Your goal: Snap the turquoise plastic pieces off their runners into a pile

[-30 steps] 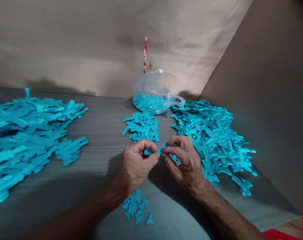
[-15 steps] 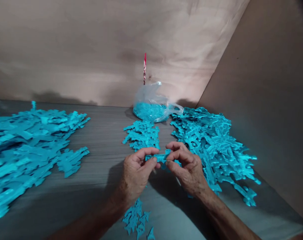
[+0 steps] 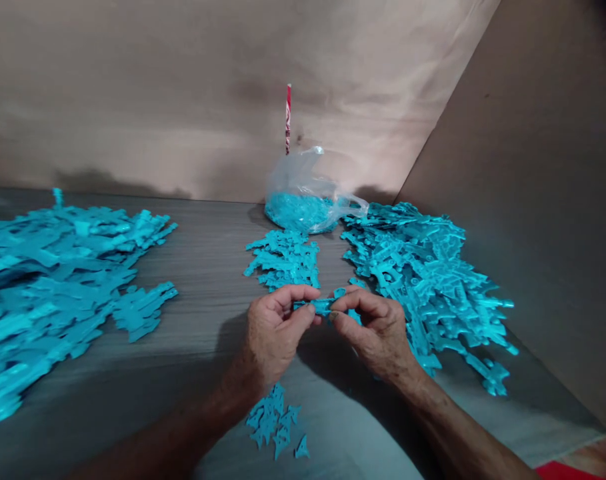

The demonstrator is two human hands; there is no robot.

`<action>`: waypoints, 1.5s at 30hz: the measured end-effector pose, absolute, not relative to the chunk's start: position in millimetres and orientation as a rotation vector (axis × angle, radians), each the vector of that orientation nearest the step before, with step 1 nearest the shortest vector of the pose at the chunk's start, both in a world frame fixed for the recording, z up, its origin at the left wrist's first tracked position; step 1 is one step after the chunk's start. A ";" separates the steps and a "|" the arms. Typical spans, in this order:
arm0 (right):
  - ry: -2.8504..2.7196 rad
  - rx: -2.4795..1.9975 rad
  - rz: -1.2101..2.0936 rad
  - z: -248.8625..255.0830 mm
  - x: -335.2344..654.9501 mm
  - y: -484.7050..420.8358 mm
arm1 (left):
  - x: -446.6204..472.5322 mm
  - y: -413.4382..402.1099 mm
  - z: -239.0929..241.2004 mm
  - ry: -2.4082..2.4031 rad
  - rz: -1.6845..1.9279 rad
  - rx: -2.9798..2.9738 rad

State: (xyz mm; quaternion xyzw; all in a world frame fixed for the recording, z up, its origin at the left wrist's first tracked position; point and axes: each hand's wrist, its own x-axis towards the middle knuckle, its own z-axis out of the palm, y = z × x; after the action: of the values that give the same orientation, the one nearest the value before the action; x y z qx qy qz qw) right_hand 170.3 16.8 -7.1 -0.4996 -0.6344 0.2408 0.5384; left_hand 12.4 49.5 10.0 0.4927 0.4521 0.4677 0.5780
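Between my two hands is a small turquoise flat cut-out piece (image 3: 323, 306), held up above the table. My left hand (image 3: 277, 327) pinches its left end between thumb and fingers. At the other end, the thumb and fingers of my right hand (image 3: 375, 327) close on it. Fingertips cover much of its outline. Beyond my hands lies a small heap of turquoise cut-outs (image 3: 285, 259). Nearer to me, below my left hand, several little pointed scraps (image 3: 273, 420) are scattered on the table.
A large pile of turquoise cut-outs (image 3: 57, 280) covers the left of the grey table (image 3: 203, 267). Another pile (image 3: 427, 280) fills the right. A clear plastic bag (image 3: 303, 207) of turquoise bits stands at the back, with a red-and-white strip (image 3: 288, 120) behind it. Brown panels (image 3: 183, 100) enclose the back and right.
The view has tilted down slightly, so the background sits higher. My right fingers have drawn in closer around the piece, while my left hand keeps its pinch.
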 end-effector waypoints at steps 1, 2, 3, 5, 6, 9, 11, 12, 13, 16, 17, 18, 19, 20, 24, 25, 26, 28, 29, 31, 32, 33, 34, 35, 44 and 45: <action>-1.500 -1.193 0.586 -7.4 170.2 16.7 | 12.6 49.6 9.9 1.057 1.093 1.154; -1.493 -1.198 0.597 -7.8 170.3 16.6 | 12.9 49.5 10.0 1.060 1.091 1.153; -1.490 -1.202 0.607 -8.3 170.4 16.6 | 13.2 49.2 10.4 1.066 1.089 1.151; -1.496 -1.208 0.615 -9.3 170.8 16.5 | 13.8 48.4 11.7 1.081 1.093 1.142; -1.504 -1.208 0.608 -9.7 171.0 16.5 | 14.0 47.9 12.4 1.087 1.095 1.137; -1.556 -1.195 0.529 -9.8 171.1 15.9 | 14.0 46.6 14.2 1.095 1.105 1.141; -1.596 -1.168 0.461 -9.0 170.5 15.0 | 13.5 45.7 15.4 1.090 1.117 1.168; -1.609 -1.151 0.436 -8.3 170.0 14.5 | 13.2 45.2 16.0 1.085 1.124 1.184; -1.613 -1.134 0.425 -7.6 169.5 14.1 | 13.0 44.7 16.7 1.081 1.128 1.199; -1.531 -1.117 0.511 -5.0 167.9 13.1 | 12.6 43.7 17.7 1.082 1.110 1.217; -1.478 -1.123 0.577 -4.1 167.4 13.1 | 12.5 43.5 17.4 1.084 1.102 1.223; -1.423 -1.135 0.650 -3.1 166.9 13.1 | 12.4 43.5 16.7 1.086 1.096 1.236; -1.371 -1.151 0.721 -2.1 166.4 13.3 | 12.2 43.6 15.4 1.089 1.095 1.253; -1.325 -1.170 0.782 -1.1 166.0 13.6 | 11.9 43.7 13.7 1.088 1.094 1.271; -1.192 -1.201 0.952 1.4 165.1 14.7 | 10.0 44.7 5.4 1.083 1.091 1.320; -1.169 -1.185 0.997 1.7 165.1 14.9 | 9.6 44.7 4.0 1.079 1.088 1.332; -1.154 -1.167 1.037 1.8 165.2 15.0 | 9.4 44.7 3.1 1.079 1.086 1.343; -1.147 -1.147 1.079 1.8 165.6 15.1 | 9.5 44.2 3.4 1.090 1.083 1.348; -1.154 -1.146 1.078 1.7 166.0 15.1 | 9.9 43.8 4.3 1.098 1.085 1.344; -1.187 -1.144 1.046 1.1 167.0 14.8 | 10.8 43.0 6.8 1.104 1.097 1.331; -1.207 -1.140 1.024 0.7 167.6 14.6 | 11.3 42.5 8.0 1.096 1.108 1.328; -1.231 -1.134 1.000 0.3 168.1 14.3 | 11.6 42.1 8.9 1.083 1.118 1.328; -1.253 -1.130 0.971 -0.3 168.5 13.9 | 11.9 41.7 9.4 1.070 1.125 1.332; -1.271 -1.133 0.938 -0.8 168.8 13.5 | 12.1 41.3 9.3 1.061 1.133 1.340; -1.411 -1.163 0.642 -3.9 168.2 9.2 | 10.7 33.6 9.3 1.131 1.260 1.630; -1.433 -1.144 0.595 -3.9 168.1 8.7 | 9.9 32.2 10.8 1.133 1.286 1.708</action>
State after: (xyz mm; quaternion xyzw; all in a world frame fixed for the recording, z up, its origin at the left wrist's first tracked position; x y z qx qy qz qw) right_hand 168.1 8.7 -3.9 -0.4876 -0.6106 0.2536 0.5702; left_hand 9.9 32.2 10.8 0.6604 0.4380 0.4971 0.3533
